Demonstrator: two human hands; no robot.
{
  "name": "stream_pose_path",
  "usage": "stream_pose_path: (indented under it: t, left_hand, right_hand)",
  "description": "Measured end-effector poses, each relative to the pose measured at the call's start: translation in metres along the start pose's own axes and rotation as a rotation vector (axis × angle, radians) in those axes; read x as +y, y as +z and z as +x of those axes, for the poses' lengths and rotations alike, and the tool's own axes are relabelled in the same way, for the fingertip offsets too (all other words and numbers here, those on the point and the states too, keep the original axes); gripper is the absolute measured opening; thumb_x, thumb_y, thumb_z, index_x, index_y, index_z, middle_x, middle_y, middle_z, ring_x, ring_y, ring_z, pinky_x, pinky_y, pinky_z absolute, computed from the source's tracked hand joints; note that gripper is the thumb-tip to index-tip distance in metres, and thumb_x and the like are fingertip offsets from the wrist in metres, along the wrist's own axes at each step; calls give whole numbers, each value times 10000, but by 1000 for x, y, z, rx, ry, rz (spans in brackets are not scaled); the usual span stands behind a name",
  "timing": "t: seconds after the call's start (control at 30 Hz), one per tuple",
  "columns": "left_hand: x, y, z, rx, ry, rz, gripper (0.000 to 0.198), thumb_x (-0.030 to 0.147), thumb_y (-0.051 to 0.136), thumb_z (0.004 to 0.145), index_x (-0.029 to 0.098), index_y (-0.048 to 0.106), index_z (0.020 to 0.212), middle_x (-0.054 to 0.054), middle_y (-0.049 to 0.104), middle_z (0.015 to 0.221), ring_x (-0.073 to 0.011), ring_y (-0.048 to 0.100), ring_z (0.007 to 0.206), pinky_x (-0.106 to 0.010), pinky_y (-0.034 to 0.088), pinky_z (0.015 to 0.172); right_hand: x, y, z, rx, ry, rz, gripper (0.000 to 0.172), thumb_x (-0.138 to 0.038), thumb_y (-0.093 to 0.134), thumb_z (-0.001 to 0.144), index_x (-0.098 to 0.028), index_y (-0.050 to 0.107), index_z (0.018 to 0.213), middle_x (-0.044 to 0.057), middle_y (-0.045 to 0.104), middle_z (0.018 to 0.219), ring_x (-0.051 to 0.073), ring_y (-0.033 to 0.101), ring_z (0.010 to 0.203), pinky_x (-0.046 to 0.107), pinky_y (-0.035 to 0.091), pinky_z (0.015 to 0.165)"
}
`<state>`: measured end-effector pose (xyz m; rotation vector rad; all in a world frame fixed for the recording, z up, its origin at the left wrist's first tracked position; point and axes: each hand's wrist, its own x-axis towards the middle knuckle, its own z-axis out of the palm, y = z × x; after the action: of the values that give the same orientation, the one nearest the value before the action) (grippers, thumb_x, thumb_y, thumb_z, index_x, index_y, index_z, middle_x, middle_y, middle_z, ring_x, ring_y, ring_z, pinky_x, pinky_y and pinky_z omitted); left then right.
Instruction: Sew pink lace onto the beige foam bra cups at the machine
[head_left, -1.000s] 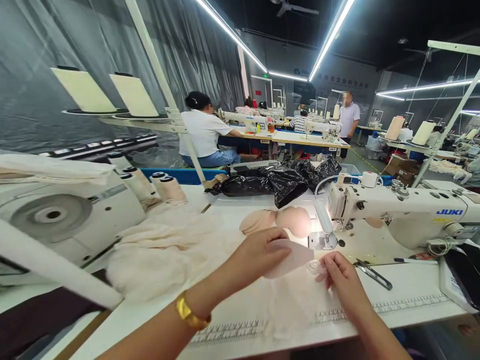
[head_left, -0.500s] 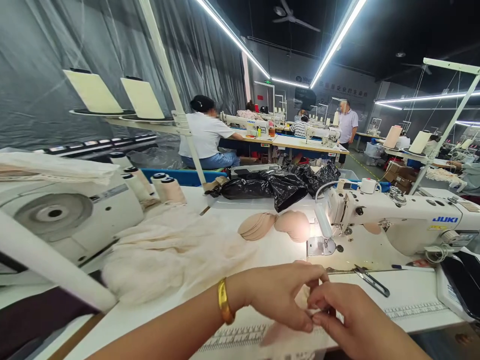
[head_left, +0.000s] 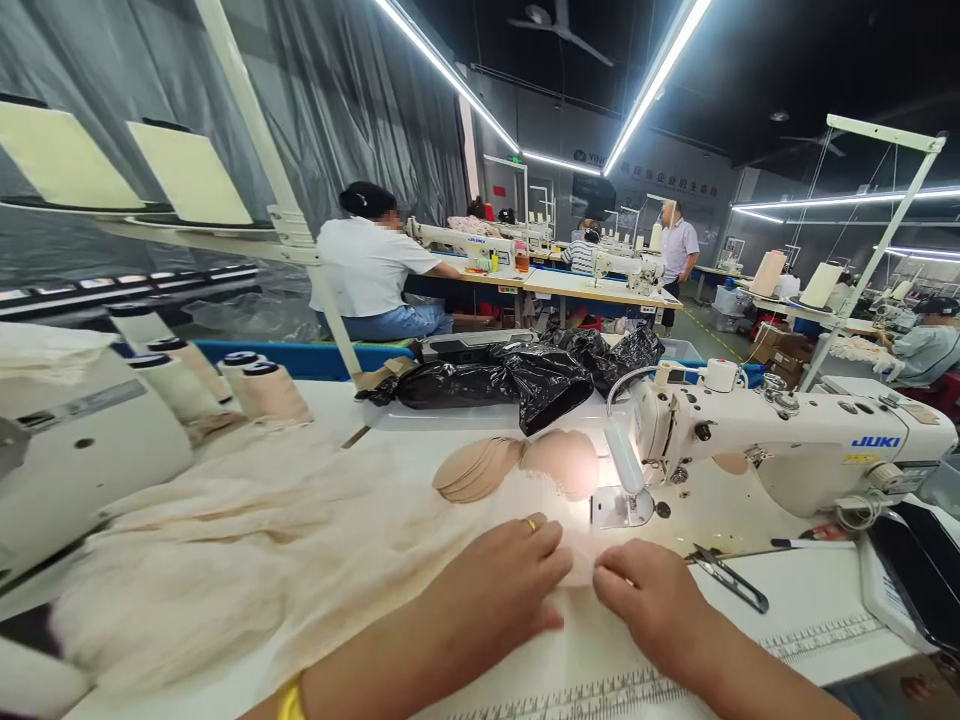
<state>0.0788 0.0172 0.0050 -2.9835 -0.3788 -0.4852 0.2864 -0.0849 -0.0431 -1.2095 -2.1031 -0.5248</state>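
Note:
A thin pale piece of fabric [head_left: 578, 562] stretches between my two hands, just in front of the sewing machine's needle plate. My left hand [head_left: 506, 585], with a ring on one finger, has its fingers curled over the fabric's left side; its thumb is slightly blurred. On the other side, my right hand [head_left: 651, 600] pinches the fabric's edge between thumb and bent fingers. Behind them lie two fanned stacks of beige rounded pieces, the left stack [head_left: 472, 472] and the right stack [head_left: 555, 460]. The white sewing machine [head_left: 795, 430] stands to the right, its lamp lit.
Thread snips [head_left: 731, 580] and a pen [head_left: 814, 544] lie right of my hands. A printed ruler [head_left: 630, 690] runs along the table's front. Cream cloth [head_left: 225, 550] is heaped at left, beside thread cones [head_left: 274, 392]. Black plastic bags [head_left: 487, 375] lie behind; a co-worker [head_left: 375, 265] sits beyond.
My hands have moved forward, away from the table's front edge, and drawn apart, with the pale fabric now spread between them. The view has shifted to the right.

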Motion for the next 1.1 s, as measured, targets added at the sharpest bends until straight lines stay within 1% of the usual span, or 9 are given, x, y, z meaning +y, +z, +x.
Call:
stream_pose_path:
  t: [0.07, 0.2, 0.3, 0.37, 0.47, 0.53, 0.67, 0.83, 1.1]
  left_hand:
    - [2, 13, 6, -78, 25, -39, 176, 174, 736, 845, 211, 573, 788, -36, 663, 866, -241, 588, 780, -357, 400, 673]
    - [-1, 35, 33, -94, 145, -11, 239, -28, 598, 773, 204, 567, 822, -31, 643, 821, -216, 551, 702, -352, 344, 610]
    - [-6, 50, 48, -117, 156, -1, 233, -2, 622, 707, 205, 521, 738, -28, 594, 758, -198, 484, 626, -348, 260, 553]
    - [-7, 58, 50, -67, 156, -18, 250, -6, 620, 698, 200, 479, 685, -28, 574, 763, -191, 468, 639, -344, 255, 566]
    - [-5, 64, 46, 16, 163, -62, 268, -34, 581, 745, 191, 455, 673, -29, 571, 798, -179, 460, 675, -335, 293, 605]
    - [-3, 66, 43, 34, 164, -87, 265, -49, 558, 767, 188, 467, 692, -20, 565, 792, -169, 444, 666, -329, 301, 610]
    - [-1, 67, 43, 70, 146, -117, 243, -50, 531, 797, 183, 497, 737, -20, 563, 791, -172, 440, 670, -324, 301, 606]
    - [-1, 69, 46, 64, 126, -110, 196, 14, 503, 889, 180, 535, 789, -26, 556, 792, -180, 437, 671, -328, 304, 601]
    - [1, 69, 47, 44, 106, -119, 181, 39, 480, 909, 167, 590, 845, -43, 576, 820, -195, 470, 696, -340, 355, 618]
  right_hand:
    - [14, 10, -11, -98, -40, 25, 252, -89, 475, 1018, -209, 660, 895, 29, 749, 882, 171, 648, 714, 278, 503, 621]
    - [46, 9, -19, -299, 26, 77, 274, -115, 458, 1036, -258, 690, 1009, -6, 752, 1000, 160, 670, 880, 256, 529, 743]
    - [64, 2, -21, -279, 11, 99, 329, -66, 426, 1013, -257, 686, 1080, 4, 747, 1123, 181, 650, 1016, 278, 527, 799]
    - [70, -2, -24, -228, 2, 108, 350, -10, 436, 962, -227, 684, 1080, 41, 739, 1098, 206, 625, 980, 307, 515, 778]
    - [71, -9, -27, -247, 53, 128, 377, 21, 458, 911, -220, 684, 1092, 49, 692, 937, 198, 550, 823, 308, 475, 705]
    - [68, -15, -27, -293, 65, 158, 361, 12, 471, 908, -218, 689, 1081, 49, 660, 897, 196, 520, 801, 307, 455, 690]
    - [64, -21, -23, -333, 74, 230, 331, 15, 478, 901, -211, 688, 1022, 40, 632, 866, 190, 500, 803, 297, 430, 684]
    - [64, -23, -22, -353, 102, 252, 354, 12, 468, 915, -216, 690, 1070, 44, 641, 890, 192, 507, 825, 298, 438, 705]
    - [64, -24, -22, -387, 147, 273, 374, 6, 467, 907, -223, 684, 1107, 45, 638, 907, 200, 517, 835, 308, 444, 707]
